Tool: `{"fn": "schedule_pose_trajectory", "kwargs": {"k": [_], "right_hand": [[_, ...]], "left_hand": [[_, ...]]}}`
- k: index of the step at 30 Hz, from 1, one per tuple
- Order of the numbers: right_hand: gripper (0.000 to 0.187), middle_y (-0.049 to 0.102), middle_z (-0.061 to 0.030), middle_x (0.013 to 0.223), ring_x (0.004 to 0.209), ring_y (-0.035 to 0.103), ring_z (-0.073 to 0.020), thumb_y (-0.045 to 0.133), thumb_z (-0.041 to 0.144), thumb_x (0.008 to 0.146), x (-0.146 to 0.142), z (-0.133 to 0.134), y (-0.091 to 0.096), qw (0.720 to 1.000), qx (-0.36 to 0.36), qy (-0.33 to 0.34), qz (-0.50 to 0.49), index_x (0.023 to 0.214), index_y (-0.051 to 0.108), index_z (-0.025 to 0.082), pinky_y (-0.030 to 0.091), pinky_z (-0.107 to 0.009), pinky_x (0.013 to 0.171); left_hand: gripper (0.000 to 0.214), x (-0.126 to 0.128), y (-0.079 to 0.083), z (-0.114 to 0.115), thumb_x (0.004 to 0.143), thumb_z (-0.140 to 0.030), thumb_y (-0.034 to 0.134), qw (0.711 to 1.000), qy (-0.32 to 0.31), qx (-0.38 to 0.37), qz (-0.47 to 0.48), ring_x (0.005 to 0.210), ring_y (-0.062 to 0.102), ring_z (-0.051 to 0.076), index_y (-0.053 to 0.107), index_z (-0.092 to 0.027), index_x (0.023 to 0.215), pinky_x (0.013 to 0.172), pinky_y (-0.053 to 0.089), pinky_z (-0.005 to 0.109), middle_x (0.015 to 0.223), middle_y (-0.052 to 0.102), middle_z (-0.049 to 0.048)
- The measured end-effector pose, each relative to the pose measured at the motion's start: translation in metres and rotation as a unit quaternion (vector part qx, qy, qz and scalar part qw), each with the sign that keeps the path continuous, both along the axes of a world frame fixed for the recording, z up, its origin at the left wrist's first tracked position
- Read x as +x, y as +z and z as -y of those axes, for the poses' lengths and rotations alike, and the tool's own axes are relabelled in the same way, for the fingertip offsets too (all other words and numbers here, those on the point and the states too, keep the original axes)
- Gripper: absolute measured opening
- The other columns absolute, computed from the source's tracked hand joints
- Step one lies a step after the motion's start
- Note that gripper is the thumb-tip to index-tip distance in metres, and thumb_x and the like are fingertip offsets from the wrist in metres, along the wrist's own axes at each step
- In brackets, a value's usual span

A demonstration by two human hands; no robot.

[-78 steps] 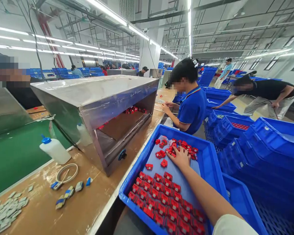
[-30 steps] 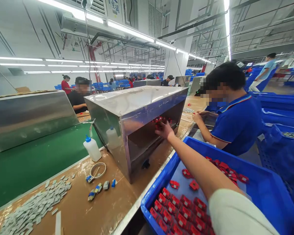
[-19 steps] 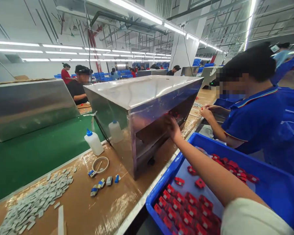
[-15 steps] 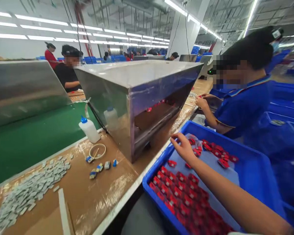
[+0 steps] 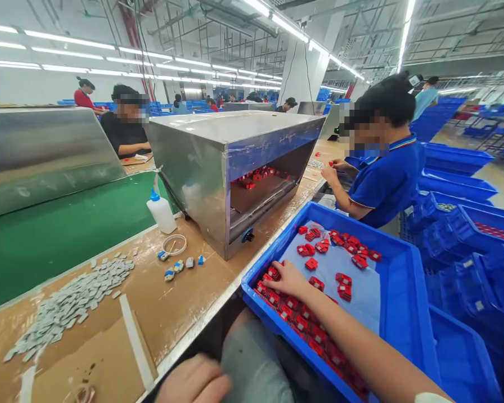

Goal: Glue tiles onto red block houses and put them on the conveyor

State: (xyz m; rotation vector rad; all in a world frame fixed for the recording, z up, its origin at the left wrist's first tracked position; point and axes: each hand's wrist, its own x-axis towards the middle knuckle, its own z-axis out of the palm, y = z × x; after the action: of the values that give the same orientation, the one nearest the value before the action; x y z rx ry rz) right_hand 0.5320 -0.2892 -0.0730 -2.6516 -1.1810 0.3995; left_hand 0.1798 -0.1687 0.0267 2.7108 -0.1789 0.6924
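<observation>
A blue plastic tray (image 5: 411, 291) stands to the right, lined with a pale sheet (image 5: 367, 288). Closely packed rows of small red parts, shaped like toy car bodies (image 5: 301, 324), fill its near-left side, and others lie loose farther in. My right hand (image 5: 292, 280) is low over the left end of the rows, thumb and fingers bent around one red toy car body (image 5: 274, 273). At the bottom, by my grey-clothed leg, my left hand (image 5: 195, 382) shows blurred, its fingers curled. Whether it holds anything is not visible.
A metal hood (image 5: 189, 168) with red parts inside stands on the brown-covered bench (image 5: 210, 296). Left of it are a white squeeze bottle (image 5: 162, 212), a tape ring (image 5: 174, 244) and a heap of grey pieces (image 5: 78, 299). A co-worker in blue (image 5: 388, 179) sits beyond the tray.
My right hand has moved from above the tray's far-left edge down and nearer, onto the packed red rows. My left hand has come into view at the bottom. The camera view has shifted.
</observation>
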Motion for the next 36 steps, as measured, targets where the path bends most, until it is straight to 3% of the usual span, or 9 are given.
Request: {"fn": "schedule_pose_trajectory", "kwargs": {"k": [2,6,11,14,17,23,26,31,36], "right_hand": [[0.078,0.063,-0.0153,0.117,0.100,0.068,-0.0291,0.062,0.082,0.083,0.000,-0.007,0.006,0.999,-0.027,-0.021,-0.023,0.131,0.064,0.021,0.049,-0.037,0.090],[0.062,0.063,-0.0151,0.122,0.092,0.069,-0.0255,0.069,0.071,0.084,-0.001,-0.015,0.011,0.998,-0.039,-0.056,-0.016,0.117,0.067,0.018,0.048,-0.033,0.080],[0.047,0.061,-0.0099,0.122,0.094,0.067,-0.0228,0.068,0.057,0.087,0.002,0.000,0.006,1.000,0.000,-0.021,-0.022,0.118,0.065,0.022,0.046,-0.030,0.078],[0.047,0.060,-0.0115,0.123,0.096,0.068,-0.0246,0.067,0.057,0.087,0.002,0.006,0.009,1.000,-0.018,0.002,-0.015,0.117,0.066,0.021,0.045,-0.031,0.077],[0.045,0.060,-0.0143,0.125,0.098,0.068,-0.0263,0.065,0.056,0.089,-0.002,0.005,0.018,0.999,-0.046,0.013,-0.001,0.116,0.067,0.019,0.046,-0.032,0.077],[0.042,0.059,-0.0159,0.127,0.105,0.066,-0.0296,0.063,0.048,0.088,0.000,0.013,0.027,0.999,-0.034,0.007,0.028,0.117,0.067,0.017,0.049,-0.034,0.078],[0.049,0.056,-0.0199,0.133,0.115,0.062,-0.0365,0.067,0.044,0.083,0.005,0.015,0.026,0.996,-0.050,0.025,0.064,0.123,0.066,0.015,0.051,-0.038,0.080],[0.049,0.058,-0.0184,0.128,0.110,0.063,-0.0358,0.073,0.043,0.078,0.011,0.008,0.023,0.997,-0.048,0.043,0.033,0.120,0.069,0.019,0.051,-0.039,0.080],[0.033,0.059,-0.0112,0.119,0.098,0.064,-0.0248,0.079,0.039,0.071,0.033,0.015,0.002,0.997,0.056,-0.058,-0.018,0.096,0.073,0.018,0.051,-0.034,0.083]], "left_hand": [[0.032,0.037,-0.006,0.004,0.103,-0.048,0.054,0.999,-0.023,0.002,-0.024,0.111,0.066,0.024,0.067,-0.029,0.124,0.095,0.061,0.038,0.122,0.069,0.0087],[0.064,0.117,-0.019,0.018,0.101,-0.068,0.047,0.987,-0.069,0.052,-0.139,0.141,0.050,0.034,0.059,-0.018,0.139,0.122,0.041,0.052,0.145,0.057,0.0169],[0.048,0.177,-0.013,0.027,0.106,-0.050,0.042,0.954,-0.011,0.066,-0.292,0.117,0.064,0.031,0.065,-0.013,0.125,0.105,0.054,0.047,0.126,0.065,0.0172],[0.048,0.206,-0.001,0.027,0.102,-0.040,0.046,0.901,0.053,0.090,-0.421,0.118,0.065,0.034,0.063,-0.008,0.134,0.098,0.058,0.047,0.130,0.064,0.0224],[0.052,0.234,0.003,0.027,0.096,-0.044,0.055,0.849,0.040,0.120,-0.513,0.123,0.064,0.037,0.068,-0.008,0.131,0.102,0.057,0.047,0.127,0.067,0.0245],[0.099,0.252,-0.018,0.030,0.074,-0.055,0.085,0.834,0.043,0.141,-0.531,0.127,0.063,0.041,0.047,-0.010,0.154,0.105,0.057,0.047,0.153,0.047,0.0274],[0.100,0.252,-0.025,0.028,0.069,-0.049,0.091,0.834,0.042,0.137,-0.532,0.125,0.065,0.040,0.048,-0.015,0.153,0.106,0.057,0.046,0.161,0.036,0.0261],[0.099,0.253,-0.023,0.030,0.069,-0.039,0.092,0.830,0.063,0.125,-0.539,0.122,0.067,0.041,0.047,-0.014,0.153,0.104,0.058,0.046,0.151,0.046,0.0268],[0.109,0.253,-0.027,0.031,0.060,-0.035,0.096,0.842,0.068,0.154,-0.512,0.119,0.068,0.044,0.047,-0.014,0.155,0.101,0.058,0.052,0.149,0.049,0.0306]]}}
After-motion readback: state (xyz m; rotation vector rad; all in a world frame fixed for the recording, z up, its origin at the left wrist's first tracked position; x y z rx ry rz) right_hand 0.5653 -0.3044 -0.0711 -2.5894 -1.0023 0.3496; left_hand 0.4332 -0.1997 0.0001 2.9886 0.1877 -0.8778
